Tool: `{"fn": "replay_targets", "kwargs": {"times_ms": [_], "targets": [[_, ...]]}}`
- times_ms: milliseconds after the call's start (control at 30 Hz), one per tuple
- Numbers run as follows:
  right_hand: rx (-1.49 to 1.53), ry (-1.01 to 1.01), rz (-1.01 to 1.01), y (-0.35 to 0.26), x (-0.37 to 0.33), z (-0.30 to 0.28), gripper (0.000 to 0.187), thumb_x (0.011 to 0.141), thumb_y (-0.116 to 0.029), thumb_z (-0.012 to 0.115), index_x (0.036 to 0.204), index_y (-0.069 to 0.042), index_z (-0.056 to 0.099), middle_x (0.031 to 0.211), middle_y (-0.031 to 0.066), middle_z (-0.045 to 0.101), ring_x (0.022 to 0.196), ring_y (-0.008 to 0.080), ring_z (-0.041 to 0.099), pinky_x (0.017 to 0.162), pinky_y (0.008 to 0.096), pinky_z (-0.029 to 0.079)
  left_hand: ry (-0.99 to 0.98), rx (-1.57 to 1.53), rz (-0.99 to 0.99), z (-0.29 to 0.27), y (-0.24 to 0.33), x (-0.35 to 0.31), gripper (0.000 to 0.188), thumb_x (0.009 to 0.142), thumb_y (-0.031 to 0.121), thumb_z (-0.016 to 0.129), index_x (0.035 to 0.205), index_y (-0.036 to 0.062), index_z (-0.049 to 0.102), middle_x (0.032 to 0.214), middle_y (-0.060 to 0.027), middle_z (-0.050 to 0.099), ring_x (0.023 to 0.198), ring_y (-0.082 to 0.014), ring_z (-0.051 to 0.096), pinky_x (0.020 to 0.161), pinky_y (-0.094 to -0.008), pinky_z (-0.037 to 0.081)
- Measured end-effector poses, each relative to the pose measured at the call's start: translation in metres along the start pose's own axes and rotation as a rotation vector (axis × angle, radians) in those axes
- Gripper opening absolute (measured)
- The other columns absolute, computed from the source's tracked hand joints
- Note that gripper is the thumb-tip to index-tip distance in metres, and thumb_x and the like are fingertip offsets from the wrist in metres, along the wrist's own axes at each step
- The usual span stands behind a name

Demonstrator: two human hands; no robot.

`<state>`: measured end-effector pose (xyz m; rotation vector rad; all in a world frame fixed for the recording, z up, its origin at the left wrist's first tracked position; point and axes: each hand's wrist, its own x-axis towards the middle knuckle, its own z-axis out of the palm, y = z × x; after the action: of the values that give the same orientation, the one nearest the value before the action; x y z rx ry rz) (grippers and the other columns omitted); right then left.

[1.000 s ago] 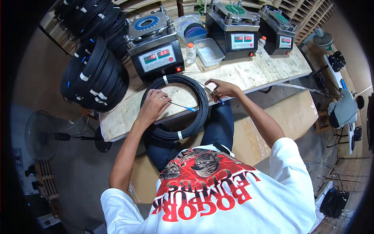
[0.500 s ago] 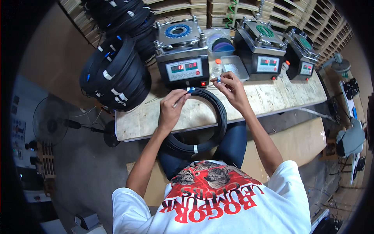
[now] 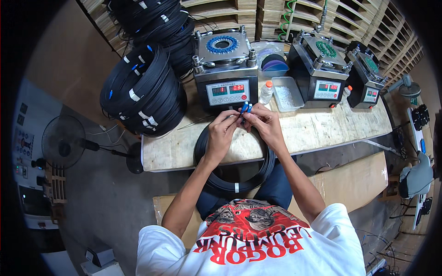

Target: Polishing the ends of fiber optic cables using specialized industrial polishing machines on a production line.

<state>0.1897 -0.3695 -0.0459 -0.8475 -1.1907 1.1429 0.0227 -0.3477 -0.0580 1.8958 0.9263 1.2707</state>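
My left hand (image 3: 221, 135) and my right hand (image 3: 268, 128) meet above the table's front part, fingertips nearly touching. Two slim blue cable connectors (image 3: 244, 108) with pale tips stand side by side between them, pointing away from me. Each hand pinches at the connectors; their lower ends are hidden by my fingers. Below lies a coil of black cable (image 3: 266, 171), tied with a white band, partly on the table and partly over my lap. Just behind my hands stands a polishing machine (image 3: 225, 87) with a lit display and a ring of blue pieces on its top plate.
Tall stacks of black cable coils (image 3: 159, 99) stand on the left. A clear bottle with an orange cap (image 3: 266, 93), a plastic tray (image 3: 299, 106) and two more machines (image 3: 322, 73) line the table's back. A fan (image 3: 64, 141) stands at far left, a cardboard sheet (image 3: 354, 177) below the table.
My hands were apart, each with a small blue-and-white piece; now they are together, holding the connectors side by side. The near machine's display reading has changed, and the view has shifted slightly.
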Motion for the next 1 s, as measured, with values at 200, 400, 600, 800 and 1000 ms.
{"fn": "replay_targets", "kwargs": {"times_ms": [200,400,600,800,1000], "targets": [[0.034,0.027,0.027,0.003,-0.001,0.000,0.020,0.095,-0.007,0.064,0.109,0.006,0.070,0.085,0.0038,0.055,0.068,0.0087,0.058,0.057,0.0226,0.047,-0.066,0.007,-0.018,-0.003,0.000,0.001,0.013,0.088,0.001,0.067,0.099,-0.0056,0.071,0.094,-0.0132,0.068,0.079,-0.0230,0.069,0.069,-0.0302,0.052],[0.007,0.029,0.004,0.006,-0.001,-0.005,0.018,0.094,-0.007,0.066,0.106,0.006,0.071,0.085,0.0042,0.054,0.067,0.0092,0.058,0.055,0.0232,0.047,-0.105,-0.323,-0.229,-0.004,0.008,0.005,0.025,0.092,0.007,0.068,0.115,-0.0021,0.068,0.110,-0.0060,0.063,0.091,-0.0126,0.064,0.074,-0.0274,0.052],[0.009,-0.016,0.037,0.008,-0.006,-0.005,0.018,0.094,-0.006,0.065,0.104,0.007,0.070,0.085,0.0051,0.055,0.066,0.0105,0.058,0.056,0.0243,0.048,-0.213,-0.450,-0.223,-0.015,0.006,0.024,0.027,0.095,0.013,0.066,0.115,-0.0038,0.068,0.112,-0.0066,0.060,0.098,-0.0101,0.060,0.083,-0.0223,0.051],[-0.024,-0.038,0.076,0.007,-0.009,-0.009,0.016,0.093,-0.006,0.066,0.100,0.008,0.071,0.086,0.0054,0.057,0.067,0.0114,0.060,0.057,0.0248,0.049,-0.225,-0.453,-0.232,-0.018,0.007,0.032,0.019,0.087,0.008,0.074,0.102,-0.0028,0.072,0.102,-0.0054,0.066,0.084,-0.0084,0.061,0.072,-0.0215,0.051],[-0.038,-0.094,0.081,0.005,-0.007,-0.010,0.015,0.092,-0.005,0.067,0.096,0.008,0.071,0.086,0.0056,0.057,0.067,0.0119,0.062,0.058,0.0251,0.051,-0.166,-0.439,-0.203,-0.015,0.000,0.023,0.018,0.084,0.007,0.077,0.101,0.0010,0.073,0.097,-0.0033,0.069,0.079,-0.0060,0.060,0.068,-0.0199,0.048]]}}
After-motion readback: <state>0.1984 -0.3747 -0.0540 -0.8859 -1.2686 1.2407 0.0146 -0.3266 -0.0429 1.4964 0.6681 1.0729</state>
